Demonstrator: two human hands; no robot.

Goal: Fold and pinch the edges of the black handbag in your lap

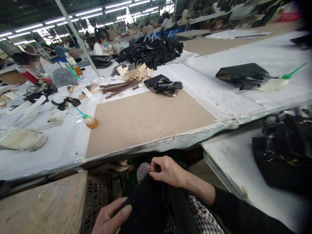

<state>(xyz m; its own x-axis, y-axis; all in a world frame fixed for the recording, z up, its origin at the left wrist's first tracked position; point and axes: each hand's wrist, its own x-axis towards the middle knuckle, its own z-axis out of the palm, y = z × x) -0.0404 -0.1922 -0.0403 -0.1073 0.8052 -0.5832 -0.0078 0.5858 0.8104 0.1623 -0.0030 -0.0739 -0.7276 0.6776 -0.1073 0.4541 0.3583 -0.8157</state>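
A green-nozzled squeeze bottle (pixel 91 122) sits on the bench (pixel 65 139). Below, the left hand (pixel 112 216) grips a black panel's (pixel 147 204) left edge, thumb on top; the panel lies over the lap. Rightward, the right hand's (pixel 168 170) fingers pinch its upper edge, tips together. Far right are black handbags (pixel 280 162).

Cloth (pixel 146 208) lies between left hand (pixel 110 216) and right hand (pixel 168 170), before the table (pixel 203 92). On the table, a bottle (pixel 90 121) is at the left edge of a mat (pixel 148 120), a bag (pixel 162 85) at its rear.
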